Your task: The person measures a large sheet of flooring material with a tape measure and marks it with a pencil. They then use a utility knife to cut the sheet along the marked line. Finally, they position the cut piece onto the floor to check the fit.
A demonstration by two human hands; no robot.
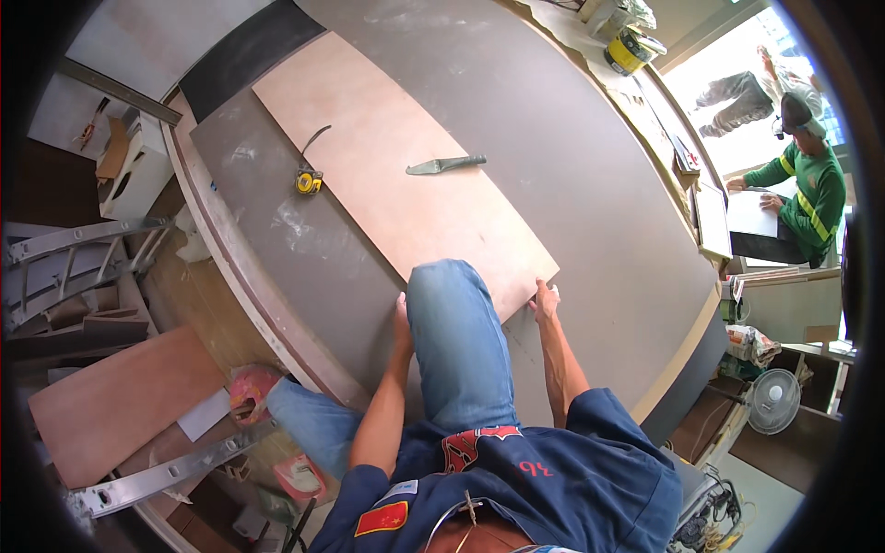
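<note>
A long pale plywood board (pixel 387 184) lies on a large grey worktop (pixel 608 304), my jeans-clad right knee over its near end. My left hand (pixel 401 316) grips the board’s near left edge beside the knee, its fingertips partly hidden. My right hand (pixel 544 300) holds the near right corner. A flat green-grey bladed hand tool (pixel 446 164) rests on the board. A yellow tape measure (pixel 310 182) with a dark strip near it lies just off the board’s left edge.
Aluminium ladders (pixel 166 465), offcuts (pixel 120 396) and a white box (pixel 129 184) stand left. A yellow bucket (pixel 629 52) is at the far right edge. A co-worker in green (pixel 802 203) works at right, another person (pixel 737 97) behind. A fan (pixel 772 401) stands lower right.
</note>
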